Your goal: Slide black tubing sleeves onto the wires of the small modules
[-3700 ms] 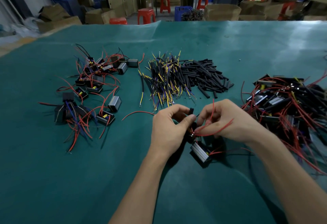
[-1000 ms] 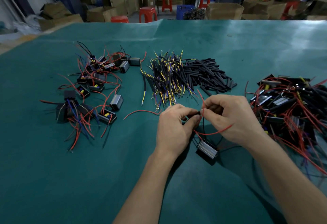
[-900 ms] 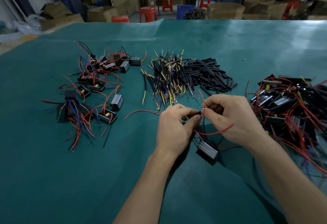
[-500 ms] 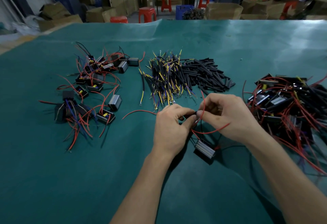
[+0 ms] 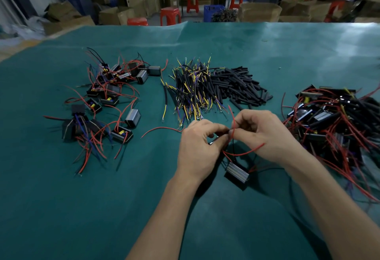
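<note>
Here, the left hand [image 5: 198, 148] is pinching a black sleeve [image 5: 221, 134] while the right hand [image 5: 265, 134] is pinching a red wire [image 5: 232, 125] at its end. The module [image 5: 236, 172] is lying on the surface [image 5: 102, 208] just below both hands.

Dim, even overhead light leaves a pale sheen on the far right of the green cloth-covered table [image 5: 308, 39]. Soft shadows lie under the forearms. Wide-angle bending curves the edges, and the background is blurred.
</note>
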Action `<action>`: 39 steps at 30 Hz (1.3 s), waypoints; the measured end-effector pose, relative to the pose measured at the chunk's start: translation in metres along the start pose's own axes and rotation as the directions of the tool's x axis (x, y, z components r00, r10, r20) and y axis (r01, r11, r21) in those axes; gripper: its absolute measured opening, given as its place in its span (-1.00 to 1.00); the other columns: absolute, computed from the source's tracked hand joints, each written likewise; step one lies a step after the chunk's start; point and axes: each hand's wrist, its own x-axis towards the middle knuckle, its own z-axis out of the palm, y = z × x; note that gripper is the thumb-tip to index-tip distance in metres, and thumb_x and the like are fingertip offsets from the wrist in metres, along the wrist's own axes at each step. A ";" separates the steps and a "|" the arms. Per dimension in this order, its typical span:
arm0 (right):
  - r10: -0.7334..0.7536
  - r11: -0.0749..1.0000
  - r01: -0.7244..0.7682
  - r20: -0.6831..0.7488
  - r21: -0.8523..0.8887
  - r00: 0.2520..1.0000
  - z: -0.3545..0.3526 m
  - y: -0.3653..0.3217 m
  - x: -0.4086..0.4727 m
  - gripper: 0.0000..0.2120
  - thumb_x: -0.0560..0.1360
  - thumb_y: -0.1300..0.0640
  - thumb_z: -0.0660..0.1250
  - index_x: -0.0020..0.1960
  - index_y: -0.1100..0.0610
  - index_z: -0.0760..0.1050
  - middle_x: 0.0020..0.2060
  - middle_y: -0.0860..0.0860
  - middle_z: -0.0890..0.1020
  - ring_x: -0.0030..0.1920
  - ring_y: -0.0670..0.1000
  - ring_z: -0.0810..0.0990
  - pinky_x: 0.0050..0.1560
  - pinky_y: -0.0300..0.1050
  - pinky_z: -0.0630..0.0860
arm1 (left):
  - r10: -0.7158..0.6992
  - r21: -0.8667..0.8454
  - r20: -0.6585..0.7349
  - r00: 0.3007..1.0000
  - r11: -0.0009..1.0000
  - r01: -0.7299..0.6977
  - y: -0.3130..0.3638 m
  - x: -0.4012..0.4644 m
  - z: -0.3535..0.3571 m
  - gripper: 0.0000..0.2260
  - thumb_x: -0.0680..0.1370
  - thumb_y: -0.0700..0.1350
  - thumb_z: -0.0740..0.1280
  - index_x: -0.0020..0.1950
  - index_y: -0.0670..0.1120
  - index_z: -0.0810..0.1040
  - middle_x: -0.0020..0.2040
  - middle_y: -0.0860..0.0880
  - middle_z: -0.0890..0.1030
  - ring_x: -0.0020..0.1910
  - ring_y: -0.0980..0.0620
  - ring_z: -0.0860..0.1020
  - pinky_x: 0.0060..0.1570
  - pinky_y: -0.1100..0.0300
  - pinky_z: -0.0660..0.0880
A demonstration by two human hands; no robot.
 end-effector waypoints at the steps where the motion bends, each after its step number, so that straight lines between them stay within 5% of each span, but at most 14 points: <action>1: 0.014 1.000 -0.014 0.002 0.021 1.000 0.001 0.000 0.001 -0.88 0.39 0.21 0.49 -0.27 0.07 0.60 -0.42 0.02 0.61 -0.40 -0.09 0.46 -0.30 -0.09 0.42 | 0.004 -0.004 0.003 1.000 1.000 -0.004 0.001 0.000 -0.001 -0.87 0.42 -0.06 0.54 -0.05 -0.02 0.75 -0.18 0.08 0.68 -0.16 0.13 0.53 -0.13 0.22 0.44; 3: 0.043 0.997 -0.043 0.001 0.066 0.999 0.003 -0.001 0.002 -0.95 0.35 0.12 0.44 -0.25 0.09 0.61 -0.37 0.10 0.63 -0.37 -0.05 0.45 -0.27 -0.04 0.40 | 0.018 -0.013 0.005 1.000 1.000 -0.017 0.003 -0.001 -0.001 -0.88 0.43 -0.08 0.54 -0.05 -0.01 0.74 -0.18 0.11 0.68 -0.16 0.15 0.53 -0.17 0.34 0.38; 7: 0.112 0.984 -0.113 0.013 0.138 0.994 0.004 -0.003 0.002 -0.76 0.22 -0.08 0.34 -0.23 0.04 0.62 -0.45 0.02 0.51 -0.39 -0.04 0.35 -0.33 -0.06 0.27 | 0.033 -0.017 -0.001 0.999 0.999 -0.033 0.005 -0.001 0.000 -0.94 0.45 -0.14 0.54 -0.10 -0.04 0.74 -0.20 0.10 0.68 -0.17 0.15 0.51 -0.17 0.39 0.32; 10: 0.160 0.958 -0.169 0.054 0.230 0.986 0.004 -0.004 0.001 -0.85 0.42 0.07 0.33 -0.30 0.00 0.61 -0.49 -0.05 0.38 -0.46 -0.05 0.23 -0.46 -0.17 0.16 | 0.035 -0.020 -0.016 0.999 0.999 -0.036 0.005 0.000 0.001 -0.92 0.44 -0.17 0.54 -0.09 -0.05 0.75 -0.22 0.10 0.68 -0.17 0.17 0.51 -0.16 0.42 0.32; 15: 0.175 0.931 -0.171 0.017 0.322 0.984 0.001 -0.001 0.004 -0.57 0.60 0.27 0.26 -0.39 -0.03 0.55 -0.51 -0.09 0.37 -0.54 -0.16 0.22 -0.54 -0.35 0.16 | 0.020 -0.030 -0.041 0.999 0.999 -0.021 0.005 0.000 0.003 -0.91 0.44 -0.18 0.55 -0.08 -0.06 0.76 -0.24 0.17 0.63 -0.15 0.18 0.51 -0.15 0.44 0.32; 21: 0.135 0.938 -0.098 -0.091 0.334 0.987 0.002 -0.001 0.004 -0.62 0.59 0.28 0.26 -0.36 -0.01 0.53 -0.49 -0.10 0.42 -0.46 -0.14 0.30 -0.45 -0.33 0.23 | -0.004 -0.096 0.012 1.000 0.995 0.005 0.002 0.001 0.010 -0.93 0.48 -0.19 0.50 -0.05 -0.12 0.71 0.00 0.03 0.64 -0.08 0.07 0.57 -0.05 0.22 0.48; 27: 0.169 0.928 -0.114 -0.129 0.353 0.977 0.003 -0.001 0.003 -0.69 0.50 0.32 0.37 -0.34 0.02 0.59 -0.54 -0.11 0.51 -0.53 -0.18 0.38 -0.51 -0.34 0.32 | -0.170 -0.184 0.179 0.969 0.962 0.203 -0.001 -0.002 0.017 -0.97 0.54 -0.18 0.43 -0.09 -0.08 0.61 -0.19 0.05 0.69 -0.16 0.01 0.63 -0.04 -0.03 0.59; 30: 0.221 0.905 -0.143 -0.156 0.400 0.963 0.001 -0.001 0.003 -0.75 0.52 0.38 0.29 -0.21 0.10 0.61 -0.35 -0.05 0.65 -0.41 -0.12 0.54 -0.39 -0.25 0.48 | -0.193 -0.203 0.212 0.958 0.950 0.237 -0.001 0.000 0.017 -0.92 0.54 -0.21 0.43 -0.11 -0.10 0.56 -0.19 -0.04 0.68 -0.16 -0.07 0.64 -0.05 -0.10 0.58; 33: 0.191 0.901 -0.145 -0.073 0.408 0.979 -0.001 0.001 0.001 -0.79 0.51 0.44 0.33 -0.10 0.19 0.66 -0.24 0.07 0.71 -0.29 -0.02 0.63 -0.21 -0.16 0.58 | -0.201 -0.213 0.227 0.953 0.945 0.250 -0.001 0.001 0.016 -0.85 0.55 -0.25 0.42 -0.15 -0.07 0.51 -0.24 -0.01 0.64 -0.24 0.00 0.56 -0.07 -0.10 0.55; 39: 0.089 0.928 -0.049 -0.093 0.370 0.992 -0.004 0.003 -0.002 -0.78 0.42 0.45 0.48 -0.18 0.14 0.69 -0.31 0.10 0.72 -0.30 -0.05 0.65 -0.27 -0.28 0.57 | -0.212 -0.314 0.326 0.921 0.895 0.317 0.003 0.003 0.012 -0.77 0.56 -0.28 0.37 -0.19 -0.03 0.42 -0.27 -0.05 0.53 -0.25 0.03 0.45 -0.16 0.04 0.43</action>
